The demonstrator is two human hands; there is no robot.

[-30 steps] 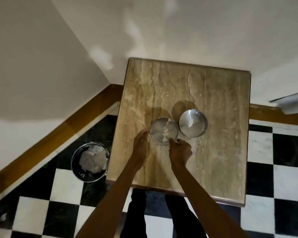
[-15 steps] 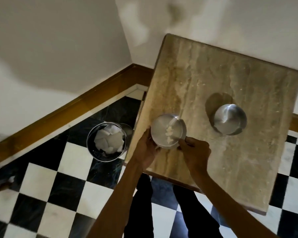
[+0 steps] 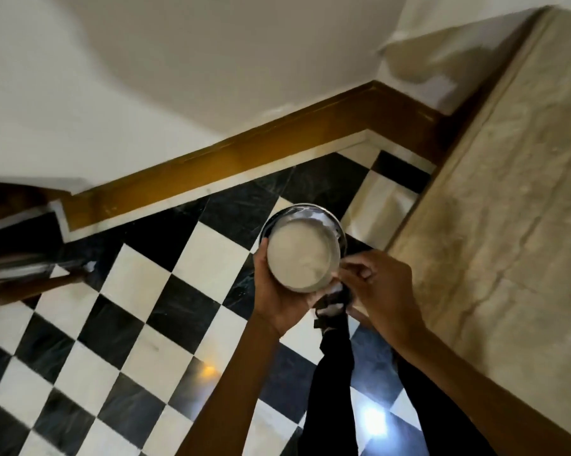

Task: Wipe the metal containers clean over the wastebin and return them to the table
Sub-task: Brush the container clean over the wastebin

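A round metal container [image 3: 299, 255] with a whitish inside is held just above the wastebin, whose metal rim [image 3: 310, 209] shows behind it on the floor. My left hand [image 3: 274, 297] cups the container from the left and below. The fingers of my right hand [image 3: 379, 291] pinch its right rim. The marble table [image 3: 507, 225] stands to the right, and only its left part is in view. The second metal container is out of view. The picture is blurred, so what lies inside the container is unclear.
The floor is black and white checkered tile [image 3: 146, 291], with a brown wooden skirting [image 3: 244, 153] along the white wall. My legs in black trousers [image 3: 336, 373] are below the hands. A dark furniture part [image 3: 14, 274] sits at the far left.
Both hands lifted the container off the table and carried it left until it was over the wastebin. My view swung left, and the second container left the picture.
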